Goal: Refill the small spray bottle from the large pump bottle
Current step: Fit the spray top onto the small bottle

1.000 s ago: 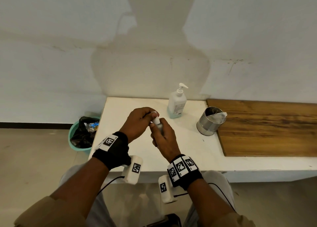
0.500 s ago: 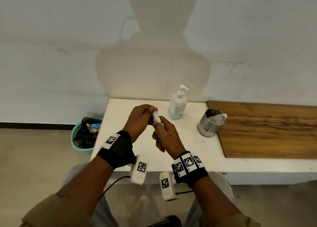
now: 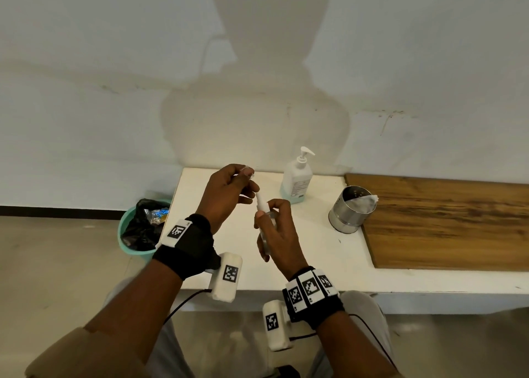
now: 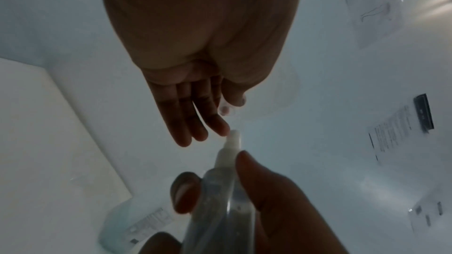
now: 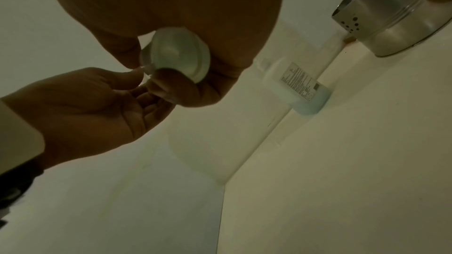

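Both forearms are cut off at the frame bottom in head view; the wrist cams are dim.

R hand (image 3: 279,234), centre frame, has fingers and thumb curled round the small spray bottle (image 3: 264,220). Most of the clear body is hidden behind the hand; only the white nozzle sticks up. In R wrist view the round bottle base (image 5: 179,58) shows under the palm. Fill level can't be made out.

L hand (image 3: 229,194), just left of and slightly above the bottle, pinches a small clear cap (image 3: 247,172) between thumb and forefinger, other fingers loosely out. The cap is nearly see-through & hard to make out; L wrist view shows it at the fingertips (image 4: 227,109), just above the nozzle tip, not touching.

Vs 0.5 s ago: the hands were together w/ the L hand over the bottle top; now the L hand has lifted up-left, the cap is off and the nozzle bare.

White table (image 3: 315,257) lies under the hands. Further back, upper centre, the large pump bottle (image 3: 297,177) stands upright near the wall, w/ pale bluish liquid only at its bottom. Right of it, a steel cup (image 3: 350,213) holds smth white at the rim, unclear what, and sits at the edge of the wood board (image 3: 446,223).

Left of the table, on the floor, a green bin (image 3: 143,230) w/ black liner holds scraps, partly hidden by the L wrist strap.
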`<state>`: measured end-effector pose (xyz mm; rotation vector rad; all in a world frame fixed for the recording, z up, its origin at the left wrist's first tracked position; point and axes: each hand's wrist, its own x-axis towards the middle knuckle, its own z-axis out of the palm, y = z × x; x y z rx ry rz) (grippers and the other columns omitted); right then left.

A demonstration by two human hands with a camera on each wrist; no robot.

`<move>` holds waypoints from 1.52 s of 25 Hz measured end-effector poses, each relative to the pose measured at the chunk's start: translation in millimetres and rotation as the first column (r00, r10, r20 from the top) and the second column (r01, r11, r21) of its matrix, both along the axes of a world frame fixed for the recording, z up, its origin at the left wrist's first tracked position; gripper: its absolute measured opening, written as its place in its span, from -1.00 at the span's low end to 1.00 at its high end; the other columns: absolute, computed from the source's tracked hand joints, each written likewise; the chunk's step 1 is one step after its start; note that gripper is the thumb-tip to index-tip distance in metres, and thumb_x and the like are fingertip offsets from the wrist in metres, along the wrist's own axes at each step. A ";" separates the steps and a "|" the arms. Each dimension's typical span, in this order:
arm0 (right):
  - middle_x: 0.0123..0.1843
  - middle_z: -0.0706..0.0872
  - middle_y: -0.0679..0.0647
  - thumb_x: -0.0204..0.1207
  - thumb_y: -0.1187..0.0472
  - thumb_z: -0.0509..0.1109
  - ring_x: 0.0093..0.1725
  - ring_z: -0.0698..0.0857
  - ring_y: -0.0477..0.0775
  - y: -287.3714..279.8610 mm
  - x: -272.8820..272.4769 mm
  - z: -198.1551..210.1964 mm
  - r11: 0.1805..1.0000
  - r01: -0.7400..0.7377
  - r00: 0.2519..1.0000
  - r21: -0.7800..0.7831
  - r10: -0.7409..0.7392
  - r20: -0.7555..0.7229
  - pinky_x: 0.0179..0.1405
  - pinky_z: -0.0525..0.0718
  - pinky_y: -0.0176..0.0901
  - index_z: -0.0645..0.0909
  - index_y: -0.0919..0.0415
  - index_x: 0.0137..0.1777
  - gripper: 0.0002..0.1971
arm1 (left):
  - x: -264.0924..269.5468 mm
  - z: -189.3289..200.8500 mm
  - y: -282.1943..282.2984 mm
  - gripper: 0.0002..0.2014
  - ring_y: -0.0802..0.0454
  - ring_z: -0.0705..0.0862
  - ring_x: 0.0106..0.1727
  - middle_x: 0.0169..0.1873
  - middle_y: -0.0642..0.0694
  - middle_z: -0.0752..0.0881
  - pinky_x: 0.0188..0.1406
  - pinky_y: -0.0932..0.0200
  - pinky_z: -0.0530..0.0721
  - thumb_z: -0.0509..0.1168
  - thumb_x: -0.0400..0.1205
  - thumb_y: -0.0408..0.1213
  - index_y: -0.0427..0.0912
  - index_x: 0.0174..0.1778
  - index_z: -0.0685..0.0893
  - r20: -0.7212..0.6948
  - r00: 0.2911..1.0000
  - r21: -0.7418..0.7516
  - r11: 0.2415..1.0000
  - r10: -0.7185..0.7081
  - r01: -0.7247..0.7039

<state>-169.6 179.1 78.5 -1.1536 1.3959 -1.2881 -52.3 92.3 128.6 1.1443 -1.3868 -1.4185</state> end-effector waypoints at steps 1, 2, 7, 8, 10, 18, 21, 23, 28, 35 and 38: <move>-0.06 0.65 0.24 0.66 0.02 0.27 -0.52 0.56 0.08 0.2 -0.3 -1.5 1.000 0.006 1.000 -0.020 -0.007 -0.007 -0.61 0.54 -0.16 0.35 0.07 0.16 -0.78 | 1.0 -1.9 3.2 -0.75 -0.12 0.77 -0.11 -0.15 -0.24 0.80 0.01 -0.05 0.78 0.20 0.73 -0.17 -0.26 0.15 0.66 -0.006 1.000 0.005 1.000 -0.011 0.011; -0.05 0.64 0.26 0.66 0.03 0.29 -0.49 0.58 0.08 0.7 -0.6 -2.2 0.999 0.015 1.000 -0.039 -0.015 -0.009 -0.60 0.57 -0.14 0.37 0.09 0.14 -0.80 | 1.9 -2.8 5.7 -0.74 -0.16 0.78 -0.08 -0.13 -0.24 0.81 0.01 -0.05 0.79 0.20 0.73 -0.16 -0.26 0.16 0.66 -0.008 1.000 0.006 1.000 -0.018 0.018; -0.11 0.66 0.11 0.66 0.00 0.27 -0.31 0.62 0.07 3.5 -2.5 -2.0 0.994 0.065 0.998 -0.091 -0.063 0.023 -0.54 0.61 -0.10 0.55 0.05 0.11 -0.84 | 8.2 -3.9 9.5 -0.72 -0.15 0.77 -0.09 -0.12 -0.23 0.82 -0.04 0.01 0.80 0.21 0.74 -0.16 -0.29 0.17 0.66 -0.072 0.997 0.041 0.998 -0.039 0.042; -0.08 0.68 0.12 0.68 0.01 0.24 -0.31 0.62 0.08 3.5 -3.1 -1.7 0.993 0.067 0.997 -0.099 -0.064 0.029 -0.54 0.60 -0.09 0.57 0.04 0.13 -0.83 | 9.1 -4.0 10.6 -0.72 -0.13 0.77 -0.08 -0.11 -0.22 0.82 -0.03 0.01 0.80 0.21 0.73 -0.15 -0.30 0.17 0.66 -0.084 0.995 0.053 0.997 -0.048 0.053; -0.03 0.69 0.13 0.74 0.05 0.17 -0.31 0.63 0.10 3.3 -4.7 -1.4 0.990 0.075 0.997 -0.117 -0.072 0.028 -0.54 0.62 -0.06 0.54 -0.01 0.25 -0.81 | 9.4 -5.1 13.4 -0.70 -0.12 0.76 -0.05 -0.06 -0.21 0.83 0.02 -0.01 0.80 0.21 0.73 -0.14 -0.30 0.18 0.65 -0.096 0.993 0.070 0.995 -0.071 0.077; -0.03 0.71 0.07 0.79 0.11 0.08 -0.49 0.63 0.11 3.3 -5.2 -0.4 0.977 0.083 0.988 -0.196 -0.106 -0.110 -0.63 0.63 -0.07 0.46 -0.16 0.42 -0.71 | 1.3 -5.5 22.2 -0.69 -0.16 0.80 0.05 -0.04 -0.31 0.82 0.13 0.05 0.76 0.23 0.73 -0.17 -0.37 0.18 0.65 -0.169 0.982 0.108 0.988 -0.088 0.107; -0.06 0.71 0.05 0.79 0.11 0.08 -0.47 0.62 0.10 1.8 -8.0 -3.8 0.973 0.104 0.979 -0.206 -0.136 -0.150 -0.63 0.63 -0.10 0.46 -0.17 0.48 -0.66 | 2.4 -4.5 21.7 -0.68 -0.16 0.80 0.08 -0.02 -0.32 0.82 0.16 0.01 0.75 0.26 0.70 -0.15 -0.35 0.17 0.67 -0.187 0.981 0.122 0.990 -0.052 0.076; -0.02 0.72 0.04 0.78 0.07 0.09 -0.41 0.65 0.07 0.7 -9.0 -6.4 0.968 0.108 0.970 -0.228 -0.153 -0.190 -0.55 0.67 -0.12 0.47 -0.18 0.49 -0.66 | 2.9 -3.3 21.6 -0.69 -0.15 0.81 0.06 -0.04 -0.30 0.83 0.14 0.01 0.76 0.28 0.69 -0.15 -0.34 0.16 0.68 -0.184 0.982 0.125 0.989 -0.050 0.074; 0.28 0.73 0.03 0.71 -0.13 0.09 0.05 0.74 0.33 -3.3 -7.5 -11.4 0.937 0.157 0.925 -0.313 -0.251 -0.286 0.01 0.79 0.19 0.47 -0.16 0.50 -0.60 | -0.2 2.2 23.9 -0.70 -0.14 0.82 0.05 -0.03 -0.30 0.83 0.13 0.00 0.76 0.30 0.69 -0.16 -0.33 0.16 0.69 -0.211 0.976 0.134 0.988 -0.048 0.078; 0.33 0.70 0.03 0.72 0.09 0.21 0.24 0.68 -0.03 -3.7 -14.1 -16.6 0.909 0.202 0.890 -0.366 -0.326 -0.319 0.18 0.73 0.03 0.49 0.01 0.50 -0.64 | 1.0 2.8 24.3 -0.66 -0.12 0.81 0.08 -0.02 -0.27 0.83 0.15 0.00 0.75 0.26 0.70 -0.12 -0.33 0.20 0.66 -0.220 0.973 0.135 0.986 -0.068 0.099; 0.19 0.74 0.12 0.72 0.06 0.21 0.01 0.68 0.00 -4.2 -16.3 -20.1 0.920 0.195 0.902 -0.340 -0.304 -0.306 -0.04 0.71 -0.12 0.46 -0.09 0.49 -0.65 | 1.1 2.8 25.4 -0.66 -0.09 0.81 0.09 -0.02 -0.25 0.83 0.18 0.00 0.73 0.26 0.70 -0.11 -0.33 0.21 0.65 -0.213 0.974 0.125 0.986 -0.077 0.105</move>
